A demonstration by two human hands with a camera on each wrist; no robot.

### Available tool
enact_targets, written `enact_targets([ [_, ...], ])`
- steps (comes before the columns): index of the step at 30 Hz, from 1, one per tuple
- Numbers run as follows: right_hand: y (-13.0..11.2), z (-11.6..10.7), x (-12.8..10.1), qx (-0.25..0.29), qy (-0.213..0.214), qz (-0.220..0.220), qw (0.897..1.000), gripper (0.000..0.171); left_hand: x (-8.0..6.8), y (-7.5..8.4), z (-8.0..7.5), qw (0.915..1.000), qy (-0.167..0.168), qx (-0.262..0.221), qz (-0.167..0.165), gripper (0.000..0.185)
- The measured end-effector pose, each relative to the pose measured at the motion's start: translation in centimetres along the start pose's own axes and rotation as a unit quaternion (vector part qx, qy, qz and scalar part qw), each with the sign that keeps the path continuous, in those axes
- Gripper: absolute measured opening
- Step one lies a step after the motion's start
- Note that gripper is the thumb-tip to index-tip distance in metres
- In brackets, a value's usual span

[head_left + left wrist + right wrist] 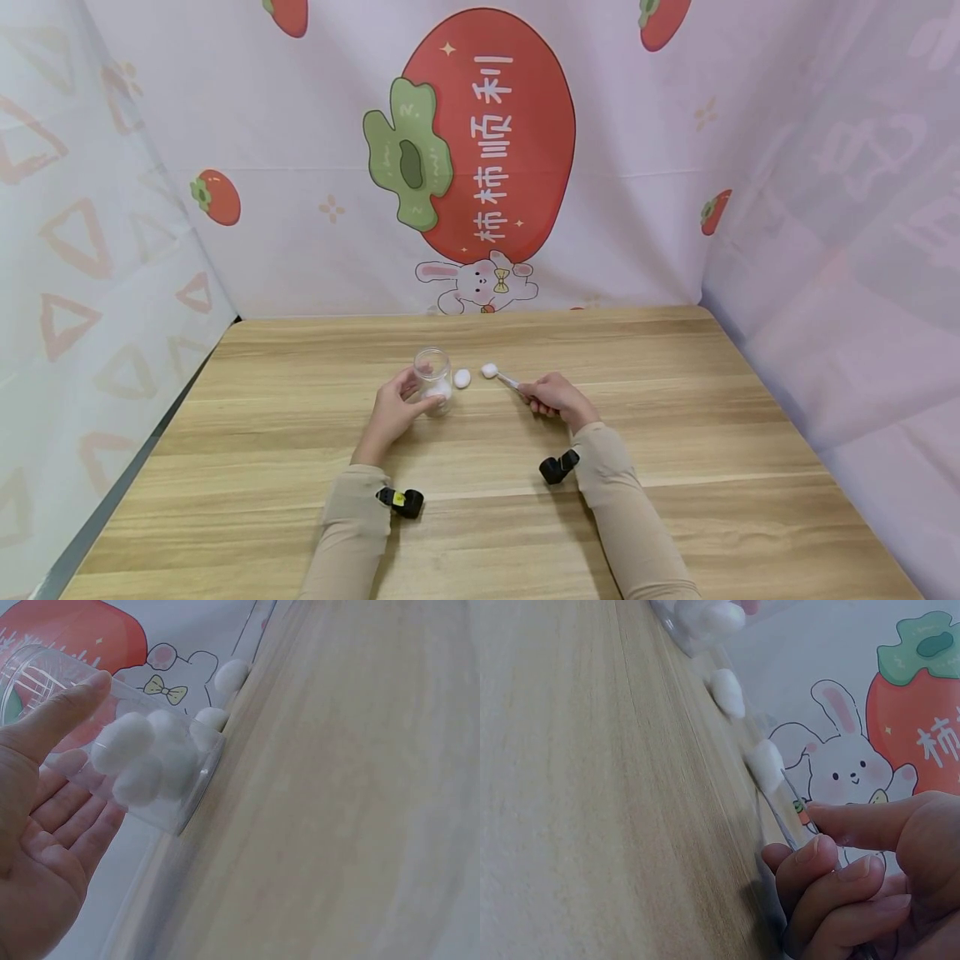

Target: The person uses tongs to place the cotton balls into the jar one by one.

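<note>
My left hand (392,412) holds a clear jar (432,362) upright on the table, thumb on the near side and fingers round the far side. Several white cotton balls (126,742) lie in the bottom of the jar, which has no lid on. A loose cotton ball (462,378) lies on the table just right of it. In my right hand (557,398) is a pair of metal tweezers (778,817), gripped between thumb and curled fingers. The tips of the tweezers are at another cotton ball (765,766), one on each side of it, low over the wood.
The wooden table (480,533) ends at the back against a white cloth (300,242) printed with persimmons and a rabbit. More printed cloth hangs along the left and right sides. A small black camera (558,467) is strapped to each wrist.
</note>
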State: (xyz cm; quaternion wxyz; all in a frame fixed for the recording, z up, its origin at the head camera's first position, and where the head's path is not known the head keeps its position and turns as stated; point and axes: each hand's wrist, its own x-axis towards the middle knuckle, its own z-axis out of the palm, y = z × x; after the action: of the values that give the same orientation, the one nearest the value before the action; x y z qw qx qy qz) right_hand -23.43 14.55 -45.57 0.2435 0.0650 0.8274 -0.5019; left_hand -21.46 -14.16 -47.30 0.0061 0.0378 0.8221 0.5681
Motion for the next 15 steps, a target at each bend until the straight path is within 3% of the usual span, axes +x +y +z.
enact_targets([
  [15, -0.50, 0.13, 0.48, 0.004, -0.002, 0.008, 1.000, 0.033, -0.12, 0.19, -0.13, 1.0000, -0.006, -0.003, -0.004, 0.073],
])
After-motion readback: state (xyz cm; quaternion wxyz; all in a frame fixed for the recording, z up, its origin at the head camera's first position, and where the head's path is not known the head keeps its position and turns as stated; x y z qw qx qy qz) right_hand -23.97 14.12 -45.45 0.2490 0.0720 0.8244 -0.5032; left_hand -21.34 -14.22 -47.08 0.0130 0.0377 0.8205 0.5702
